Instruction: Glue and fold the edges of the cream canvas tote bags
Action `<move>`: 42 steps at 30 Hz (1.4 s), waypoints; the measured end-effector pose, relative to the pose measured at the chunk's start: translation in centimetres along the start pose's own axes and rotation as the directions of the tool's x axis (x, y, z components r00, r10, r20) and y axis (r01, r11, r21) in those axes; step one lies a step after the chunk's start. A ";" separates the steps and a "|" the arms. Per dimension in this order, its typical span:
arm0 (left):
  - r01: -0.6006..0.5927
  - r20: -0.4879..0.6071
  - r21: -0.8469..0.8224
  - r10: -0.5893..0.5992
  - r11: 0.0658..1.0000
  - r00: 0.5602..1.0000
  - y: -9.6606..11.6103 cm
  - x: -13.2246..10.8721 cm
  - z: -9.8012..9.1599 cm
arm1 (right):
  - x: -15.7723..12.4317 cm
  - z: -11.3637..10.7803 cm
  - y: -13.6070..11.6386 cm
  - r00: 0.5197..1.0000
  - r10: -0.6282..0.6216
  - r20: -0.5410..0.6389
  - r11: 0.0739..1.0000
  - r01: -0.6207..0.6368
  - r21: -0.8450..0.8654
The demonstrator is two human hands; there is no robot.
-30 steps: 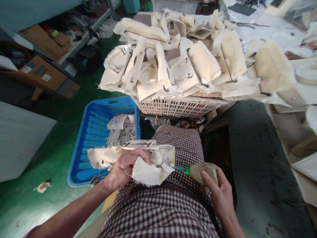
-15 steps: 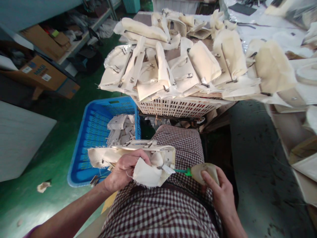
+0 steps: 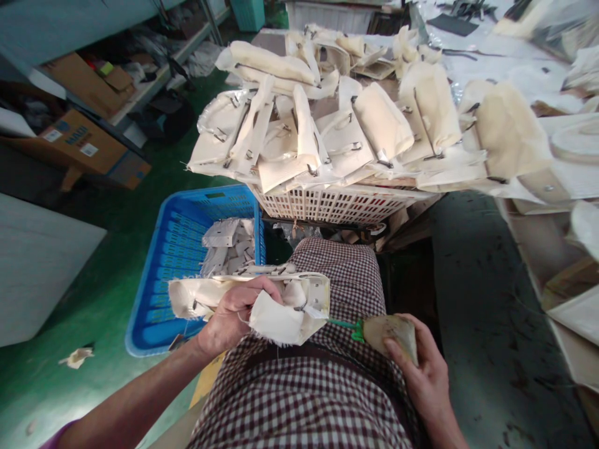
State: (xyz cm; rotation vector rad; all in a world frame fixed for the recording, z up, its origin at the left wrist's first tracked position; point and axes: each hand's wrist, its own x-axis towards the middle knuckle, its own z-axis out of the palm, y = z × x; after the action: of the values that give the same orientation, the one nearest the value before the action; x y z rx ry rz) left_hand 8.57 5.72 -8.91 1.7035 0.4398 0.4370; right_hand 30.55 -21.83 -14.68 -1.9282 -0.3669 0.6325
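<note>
My left hand [image 3: 236,315] grips a cream fabric bag [image 3: 276,318] over my lap, its fingers closed around a folded flap. The bag has frayed edges, dark zipper ends and small metal studs on its right end. My right hand [image 3: 423,368] is wrapped around a cloudy squeeze bottle [image 3: 388,333] with a green cap and a long thin green nozzle. The bottle points left, and the nozzle's tip meets the right end of the bag; whether it reaches inside cannot be made out. Underneath lies a checkered apron [image 3: 299,393].
A blue plastic basket [image 3: 154,268] with pale scraps stands at left. In front, a white crate [image 3: 327,204] sits below a pile of similar cream bags [image 3: 337,137]. At right is a dark bench surface [image 3: 486,299]. Cardboard boxes [image 3: 88,149] stand at far left.
The squeeze bottle has shifted slightly right and down, and its body tilts a little more. My left hand and the bag have barely moved.
</note>
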 end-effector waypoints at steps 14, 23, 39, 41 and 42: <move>0.001 -0.032 0.059 0.001 0.998 0.999 0.9 -0.2 0.6 | 0.0 0.7 -2.3 0.962 0.218 0.164 0.917 -0.260 0.304; -0.062 -0.035 0.066 0.064 0.996 0.997 0.9 -0.3 0.8 | 2.1 1.9 -1.5 0.995 0.087 -0.051 0.980 -0.077 0.181; 0.023 -0.026 0.042 -0.022 0.999 0.999 0.8 -0.6 1.0 | 5.9 1.1 -3.4 0.956 -0.268 0.119 0.962 0.273 -0.031; 0.007 -0.030 0.024 -0.006 1.000 1.000 0.7 -0.5 1.0 | 5.8 1.2 -3.4 0.963 -0.252 0.097 0.966 0.256 -0.037; -0.005 -0.029 0.015 0.005 1.000 1.000 0.7 -0.5 1.0 | 5.7 1.3 -3.4 0.966 -0.245 0.085 0.968 0.249 -0.042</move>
State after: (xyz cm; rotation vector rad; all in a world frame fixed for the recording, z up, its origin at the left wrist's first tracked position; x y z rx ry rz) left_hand 8.67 4.52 -8.39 1.7151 0.4611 0.4634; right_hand 34.55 -16.44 -13.54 -1.8721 -0.6691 0.5397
